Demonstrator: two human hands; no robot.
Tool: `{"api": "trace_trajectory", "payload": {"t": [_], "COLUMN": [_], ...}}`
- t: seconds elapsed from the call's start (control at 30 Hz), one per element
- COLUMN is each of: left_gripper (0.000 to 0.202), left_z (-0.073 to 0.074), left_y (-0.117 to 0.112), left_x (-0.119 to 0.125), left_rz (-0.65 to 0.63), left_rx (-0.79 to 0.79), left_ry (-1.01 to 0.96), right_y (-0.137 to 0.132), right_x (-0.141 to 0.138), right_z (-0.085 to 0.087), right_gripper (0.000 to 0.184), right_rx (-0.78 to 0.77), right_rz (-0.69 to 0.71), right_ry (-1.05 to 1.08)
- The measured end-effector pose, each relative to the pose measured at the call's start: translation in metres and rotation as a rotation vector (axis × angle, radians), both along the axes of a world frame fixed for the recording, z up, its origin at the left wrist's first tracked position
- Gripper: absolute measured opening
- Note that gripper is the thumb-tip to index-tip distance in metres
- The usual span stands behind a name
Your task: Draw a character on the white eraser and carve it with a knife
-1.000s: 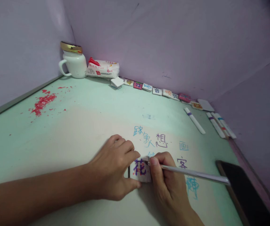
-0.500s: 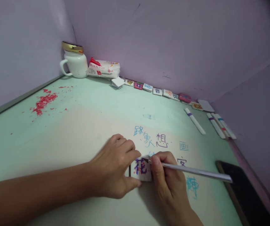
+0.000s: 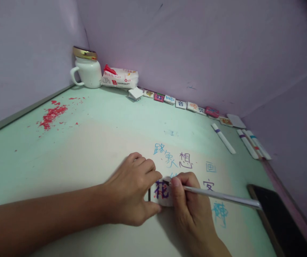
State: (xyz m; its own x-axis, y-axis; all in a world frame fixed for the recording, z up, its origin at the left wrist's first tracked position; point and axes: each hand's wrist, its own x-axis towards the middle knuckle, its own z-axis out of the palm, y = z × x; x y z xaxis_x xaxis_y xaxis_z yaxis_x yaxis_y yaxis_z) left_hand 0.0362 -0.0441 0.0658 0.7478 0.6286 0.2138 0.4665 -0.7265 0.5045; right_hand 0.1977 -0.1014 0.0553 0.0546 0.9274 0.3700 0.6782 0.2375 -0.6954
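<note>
A small white square block (image 3: 166,202), its top marked with a purple character and reddish specks, lies flat on the table. My left hand (image 3: 133,191) grips it from the left, forefinger at the far edge and thumb at the near edge. In my right hand (image 3: 193,210) is a slim silver carving knife (image 3: 223,194), held like a pen with its handle slanting to the right. Its dark tip is at the block's upper part, close to the character; the exact contact is too small to tell. My right fingers cover the block's right edge.
Red shavings (image 3: 52,116) lie at left. A white mug (image 3: 89,73) with a gold lid and a white packet (image 3: 121,78) stand at the back. Lettered blocks (image 3: 180,104) line the wall. Markers (image 3: 223,138) and a dark phone (image 3: 279,217) lie at right; blue and purple characters (image 3: 185,160) mark the tabletop.
The whole view has shifted slightly, so things appear a little further right. The knife's handle end has swung slightly left relative to the phone. Both hands keep their grips.
</note>
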Motion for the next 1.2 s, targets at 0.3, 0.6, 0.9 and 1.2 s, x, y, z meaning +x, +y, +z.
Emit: {"api": "trace_trajectory", "payload": {"t": [0.3, 0.6, 0.9, 1.2], "left_gripper": [0.027, 0.03, 0.036, 0.036], "left_z": [-0.001, -0.001, -0.005, -0.007], "left_y": [0.001, 0.002, 0.004, 0.004], "left_x": [0.001, 0.0, -0.005, -0.005], "left_rz": [0.009, 0.007, -0.03, -0.043], "left_rx": [0.013, 0.002, -0.02, -0.032], "left_ry": [0.0, 0.007, -0.044, -0.056], "right_y": [0.0, -0.002, -0.003, -0.003], "right_x": [-0.001, 0.003, 0.022, 0.033], "right_z": [0.002, -0.001, -0.006, -0.007], "right_gripper": [0.021, 0.024, 0.026, 0.021], "right_rx": [-0.019, -0.033, -0.193, -0.194], "right_rz": [-0.008, -0.05, -0.009, 0.077], "right_ry": [0.001, 0.092, 0.322, 0.281]}}
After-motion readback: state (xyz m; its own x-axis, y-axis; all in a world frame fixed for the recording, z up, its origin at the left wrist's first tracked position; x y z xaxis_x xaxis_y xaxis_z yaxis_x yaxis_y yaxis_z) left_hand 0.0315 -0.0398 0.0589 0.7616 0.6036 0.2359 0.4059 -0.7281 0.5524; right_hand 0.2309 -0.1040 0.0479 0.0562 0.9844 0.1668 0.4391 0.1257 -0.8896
